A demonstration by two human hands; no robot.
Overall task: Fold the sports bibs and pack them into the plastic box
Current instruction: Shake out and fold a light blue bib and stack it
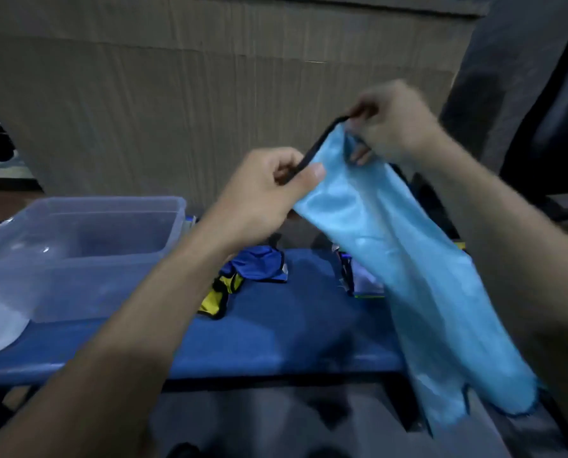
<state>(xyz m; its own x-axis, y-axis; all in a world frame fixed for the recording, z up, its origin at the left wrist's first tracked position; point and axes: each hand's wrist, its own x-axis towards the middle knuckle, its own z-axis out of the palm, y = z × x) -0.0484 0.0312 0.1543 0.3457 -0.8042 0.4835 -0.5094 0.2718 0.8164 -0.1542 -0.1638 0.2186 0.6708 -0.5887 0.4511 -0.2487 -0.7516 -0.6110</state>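
Both hands pinch the light-blue bib's (408, 259) black trim: left hand (269, 190) lower, right hand (388, 123) higher. It hangs right of the plastic box (77, 256) on the blue worktop (276, 342), crumpled bibs (243, 276) between.

Light blue bib (418, 259): shiny fabric, black trim, held in air above right end of blue bench (276, 342), hanging down past bench front edge; lower hem blurred. Upper trimmed edge pinched between left hand (269, 190) and right hand (391, 127).
Dark blue bib (259, 262) and yellow bib (219, 295): crumpled, touching, near bench centre toward rear edge.
Plastic box (77, 276): clear, lidless, upright, at bench left end.
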